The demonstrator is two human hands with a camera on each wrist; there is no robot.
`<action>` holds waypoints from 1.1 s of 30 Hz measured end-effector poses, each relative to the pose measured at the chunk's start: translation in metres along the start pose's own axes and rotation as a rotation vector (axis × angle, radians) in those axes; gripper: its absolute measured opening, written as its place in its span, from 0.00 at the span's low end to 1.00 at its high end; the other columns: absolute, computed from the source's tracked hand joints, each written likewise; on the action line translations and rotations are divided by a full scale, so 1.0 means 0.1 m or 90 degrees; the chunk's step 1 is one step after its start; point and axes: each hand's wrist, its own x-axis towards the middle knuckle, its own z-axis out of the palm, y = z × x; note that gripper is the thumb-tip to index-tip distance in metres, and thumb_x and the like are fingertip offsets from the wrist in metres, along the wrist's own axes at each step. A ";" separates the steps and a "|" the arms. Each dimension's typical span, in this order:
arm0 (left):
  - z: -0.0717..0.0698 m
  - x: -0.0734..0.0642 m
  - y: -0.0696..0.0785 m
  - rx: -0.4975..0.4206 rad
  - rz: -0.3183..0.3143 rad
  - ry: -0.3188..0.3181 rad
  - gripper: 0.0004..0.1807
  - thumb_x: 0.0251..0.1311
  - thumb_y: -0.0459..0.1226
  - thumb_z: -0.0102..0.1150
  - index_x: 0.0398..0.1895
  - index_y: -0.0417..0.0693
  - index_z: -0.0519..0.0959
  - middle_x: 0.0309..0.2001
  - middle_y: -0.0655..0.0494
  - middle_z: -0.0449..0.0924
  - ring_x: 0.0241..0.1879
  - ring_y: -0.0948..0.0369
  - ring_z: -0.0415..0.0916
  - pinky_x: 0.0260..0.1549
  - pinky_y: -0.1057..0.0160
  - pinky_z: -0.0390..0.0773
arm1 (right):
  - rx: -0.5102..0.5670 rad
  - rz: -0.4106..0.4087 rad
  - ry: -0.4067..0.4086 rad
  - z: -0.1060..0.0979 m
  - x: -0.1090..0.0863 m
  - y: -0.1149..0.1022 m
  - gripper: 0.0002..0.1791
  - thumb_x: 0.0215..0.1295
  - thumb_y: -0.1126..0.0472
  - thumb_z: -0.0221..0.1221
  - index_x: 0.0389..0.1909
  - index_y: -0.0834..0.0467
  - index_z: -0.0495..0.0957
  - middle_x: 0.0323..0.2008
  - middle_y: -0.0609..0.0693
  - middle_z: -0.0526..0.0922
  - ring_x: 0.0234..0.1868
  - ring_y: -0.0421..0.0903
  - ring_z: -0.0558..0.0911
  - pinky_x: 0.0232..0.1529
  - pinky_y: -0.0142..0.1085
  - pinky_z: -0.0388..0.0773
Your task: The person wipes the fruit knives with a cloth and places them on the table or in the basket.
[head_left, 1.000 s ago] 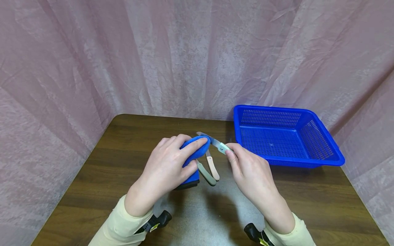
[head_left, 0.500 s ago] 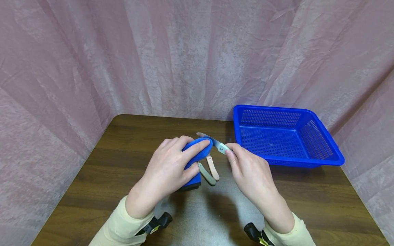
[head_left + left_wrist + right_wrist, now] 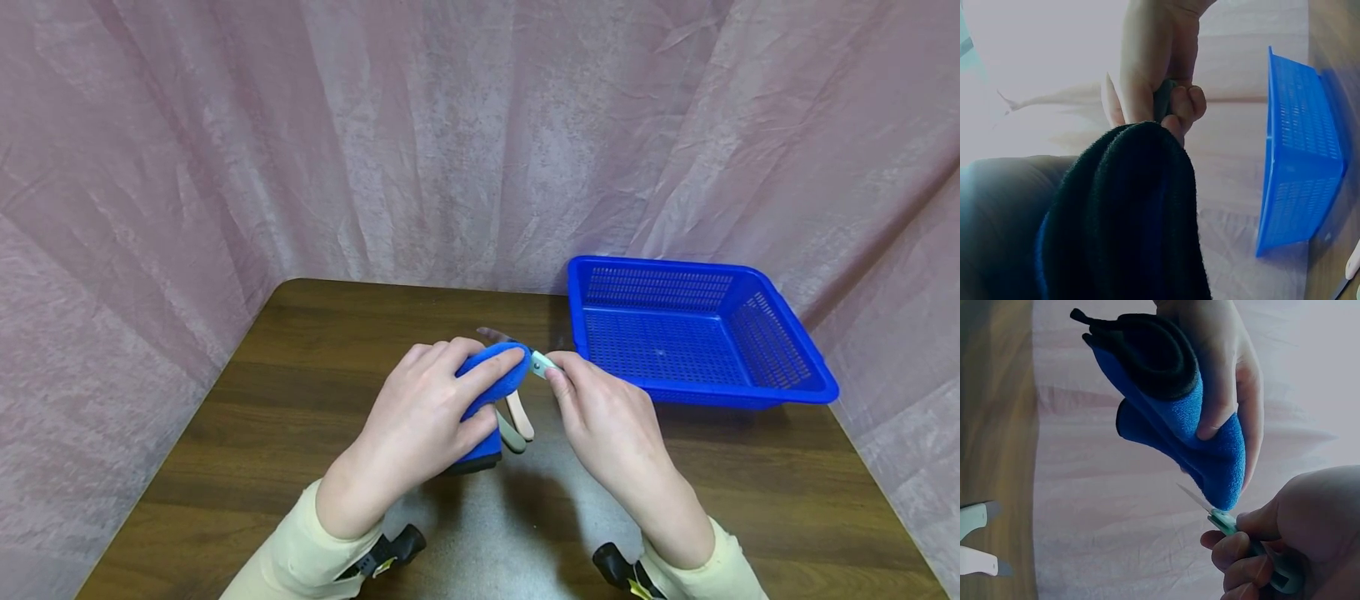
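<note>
My left hand [image 3: 420,412] grips a folded blue cloth pad [image 3: 491,377] with a black underside [image 3: 1160,353], held just above the table. The pad is wrapped over the blade of a small knife [image 3: 542,363] with a pale green handle. My right hand [image 3: 600,417] pinches that handle; only the blade's tip [image 3: 489,335] and base show. In the right wrist view the blade [image 3: 1194,499] enters the pad's blue fold [image 3: 1222,469]. In the left wrist view the dark pad [image 3: 1129,212] fills the foreground and the right hand [image 3: 1154,62] is behind it.
Two more small knives lie on the brown table [image 3: 300,350] under my hands, one with a pink handle [image 3: 520,417], one grey [image 3: 511,437]. A blue perforated basket [image 3: 697,398] stands empty at the right. Pink cloth hangs behind and at both sides.
My left hand and the pad have slid right along the blade toward the handle, covering more of it. The right hand has stayed in place.
</note>
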 end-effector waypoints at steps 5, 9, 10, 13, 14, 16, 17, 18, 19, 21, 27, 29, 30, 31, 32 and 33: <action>0.02 0.00 0.00 0.003 -0.003 0.002 0.31 0.62 0.36 0.67 0.71 0.58 0.85 0.53 0.51 0.85 0.48 0.51 0.85 0.53 0.49 0.82 | -0.005 -0.006 -0.004 0.01 0.00 0.00 0.11 0.86 0.57 0.57 0.55 0.55 0.87 0.39 0.46 0.89 0.31 0.45 0.83 0.30 0.46 0.80; 0.01 0.00 -0.01 0.008 -0.005 0.006 0.30 0.63 0.37 0.68 0.71 0.57 0.85 0.53 0.50 0.85 0.48 0.51 0.85 0.52 0.49 0.81 | 0.003 -0.013 0.002 0.00 0.00 0.01 0.10 0.84 0.57 0.60 0.54 0.54 0.87 0.35 0.45 0.86 0.28 0.44 0.80 0.28 0.44 0.77; 0.01 0.01 -0.01 0.011 -0.005 0.009 0.30 0.63 0.37 0.68 0.71 0.57 0.85 0.53 0.50 0.85 0.48 0.50 0.85 0.52 0.48 0.81 | 0.006 -0.014 0.006 0.00 0.00 0.01 0.09 0.83 0.57 0.62 0.54 0.54 0.87 0.33 0.44 0.84 0.27 0.44 0.78 0.27 0.43 0.76; 0.01 0.01 -0.03 0.019 -0.009 0.018 0.29 0.62 0.38 0.69 0.70 0.56 0.86 0.52 0.49 0.86 0.46 0.49 0.85 0.50 0.48 0.82 | 0.015 -0.019 0.020 0.00 0.00 0.01 0.10 0.78 0.56 0.68 0.54 0.53 0.86 0.28 0.43 0.79 0.25 0.43 0.74 0.26 0.42 0.72; 0.01 0.01 -0.04 0.023 -0.010 0.020 0.29 0.62 0.38 0.69 0.70 0.56 0.86 0.51 0.49 0.86 0.45 0.49 0.85 0.49 0.48 0.82 | 0.017 -0.021 0.023 0.00 -0.01 0.02 0.12 0.75 0.56 0.71 0.54 0.53 0.86 0.27 0.43 0.78 0.24 0.43 0.73 0.26 0.42 0.72; 0.00 0.01 -0.05 0.028 -0.015 0.023 0.29 0.62 0.38 0.69 0.69 0.56 0.86 0.51 0.48 0.86 0.44 0.49 0.85 0.47 0.48 0.82 | 0.016 -0.026 0.031 0.00 -0.01 0.02 0.13 0.73 0.57 0.72 0.54 0.53 0.86 0.27 0.43 0.78 0.24 0.43 0.73 0.25 0.42 0.71; 0.00 0.01 -0.06 0.030 -0.018 0.022 0.30 0.61 0.37 0.69 0.69 0.56 0.86 0.50 0.48 0.86 0.43 0.49 0.84 0.47 0.48 0.81 | 0.015 -0.028 0.033 0.01 -0.01 0.02 0.13 0.73 0.57 0.73 0.54 0.54 0.86 0.27 0.43 0.79 0.23 0.43 0.73 0.25 0.42 0.71; 0.00 0.01 -0.06 0.030 -0.021 0.022 0.30 0.61 0.37 0.69 0.69 0.56 0.86 0.50 0.48 0.86 0.43 0.49 0.84 0.47 0.48 0.81 | 0.014 -0.031 0.034 0.01 -0.01 0.02 0.13 0.73 0.58 0.72 0.54 0.54 0.86 0.27 0.44 0.79 0.23 0.43 0.73 0.24 0.41 0.71; -0.01 0.01 -0.07 0.029 -0.025 0.022 0.30 0.61 0.37 0.69 0.70 0.56 0.86 0.50 0.48 0.86 0.43 0.49 0.84 0.47 0.48 0.81 | 0.013 -0.031 0.035 0.01 -0.01 0.02 0.12 0.74 0.58 0.71 0.54 0.54 0.86 0.27 0.44 0.79 0.23 0.43 0.73 0.24 0.41 0.70; -0.01 0.01 -0.08 0.027 -0.034 0.020 0.30 0.61 0.37 0.69 0.70 0.56 0.86 0.50 0.49 0.86 0.43 0.49 0.84 0.48 0.47 0.81 | 0.012 -0.033 0.036 0.01 -0.01 0.02 0.11 0.75 0.58 0.70 0.54 0.54 0.86 0.27 0.44 0.79 0.23 0.43 0.73 0.23 0.41 0.70; -0.01 0.00 -0.13 0.028 -0.047 0.030 0.30 0.61 0.37 0.68 0.69 0.56 0.86 0.50 0.48 0.86 0.42 0.50 0.84 0.50 0.46 0.82 | 0.010 -0.035 0.042 0.01 -0.01 0.02 0.10 0.76 0.58 0.69 0.53 0.54 0.86 0.27 0.44 0.80 0.23 0.43 0.73 0.23 0.41 0.70; -0.01 0.00 -0.14 0.030 -0.049 0.036 0.29 0.61 0.36 0.68 0.69 0.56 0.87 0.49 0.48 0.86 0.41 0.50 0.84 0.49 0.46 0.82 | 0.010 -0.034 0.043 0.01 -0.01 0.02 0.10 0.75 0.58 0.70 0.53 0.55 0.86 0.27 0.45 0.80 0.23 0.43 0.73 0.23 0.41 0.70; -0.01 0.00 -0.15 0.032 -0.050 0.038 0.29 0.60 0.36 0.68 0.68 0.56 0.87 0.49 0.48 0.86 0.41 0.50 0.84 0.48 0.46 0.82 | 0.010 -0.033 0.042 0.01 -0.01 0.02 0.10 0.75 0.58 0.70 0.53 0.55 0.86 0.27 0.45 0.80 0.23 0.44 0.73 0.23 0.42 0.71; -0.02 0.00 -0.15 0.034 -0.052 0.040 0.29 0.60 0.36 0.69 0.68 0.56 0.87 0.49 0.48 0.86 0.41 0.49 0.84 0.48 0.46 0.82 | 0.011 -0.032 0.042 0.01 -0.01 0.02 0.10 0.75 0.58 0.70 0.53 0.55 0.86 0.27 0.45 0.81 0.23 0.44 0.74 0.24 0.42 0.71; -0.02 0.00 -0.16 0.035 -0.053 0.040 0.29 0.60 0.36 0.69 0.68 0.55 0.87 0.49 0.48 0.86 0.41 0.49 0.84 0.48 0.46 0.82 | 0.011 -0.031 0.041 0.01 -0.01 0.02 0.10 0.75 0.58 0.70 0.53 0.55 0.86 0.27 0.45 0.81 0.23 0.44 0.74 0.24 0.42 0.71; -0.02 0.00 -0.16 0.037 -0.055 0.039 0.29 0.60 0.36 0.69 0.68 0.55 0.87 0.49 0.47 0.86 0.41 0.49 0.84 0.48 0.46 0.82 | 0.011 -0.030 0.040 0.01 -0.01 0.02 0.10 0.75 0.58 0.70 0.53 0.55 0.86 0.28 0.45 0.81 0.23 0.44 0.74 0.24 0.42 0.71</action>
